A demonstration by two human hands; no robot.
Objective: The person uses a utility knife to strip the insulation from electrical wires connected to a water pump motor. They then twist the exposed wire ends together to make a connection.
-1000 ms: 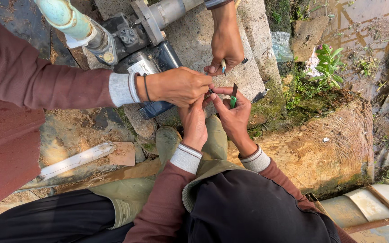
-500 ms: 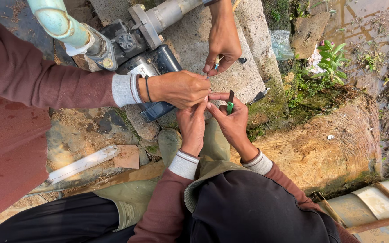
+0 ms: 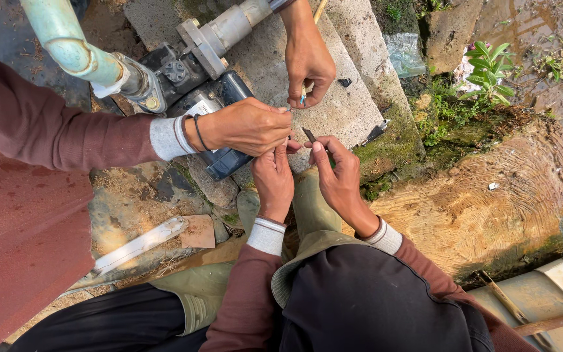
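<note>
1. The left hand (image 3: pixel 274 177) is held up in front of the person, with the fingers curled in. The fingertips meet another person's hand, so I cannot tell if it holds anything.
2. The right hand (image 3: pixel 339 175) is just beside the left one. Its thumb and first finger pinch a small dark piece (image 3: pixel 309 135), which sticks up from the fingertips.
3. The small dark piece is up in the air, over the edge of a grey concrete block (image 3: pixel 333 98).
4. A co-worker's hand (image 3: pixel 245 125) comes in from the left on a dark red sleeve with a white cuff. It is closed, and its fingertips touch the left hand's fingertips.
5. A second co-worker's hand (image 3: pixel 307 62) reaches down from the top. It pinches something small and light blue just above the other hands.
6. A dark blue water pump (image 3: pixel 219 104) sits on the ground behind the hands. Part of it is hidden by the co-worker's hand.
7. A light green pipe (image 3: pixel 66 42) joins the pump from the top left, and a grey pipe (image 3: pixel 232 26) goes off to the top.
8. A big cut log (image 3: pixel 483 195) lies to the right, near some green weeds (image 3: pixel 487 65).
</note>
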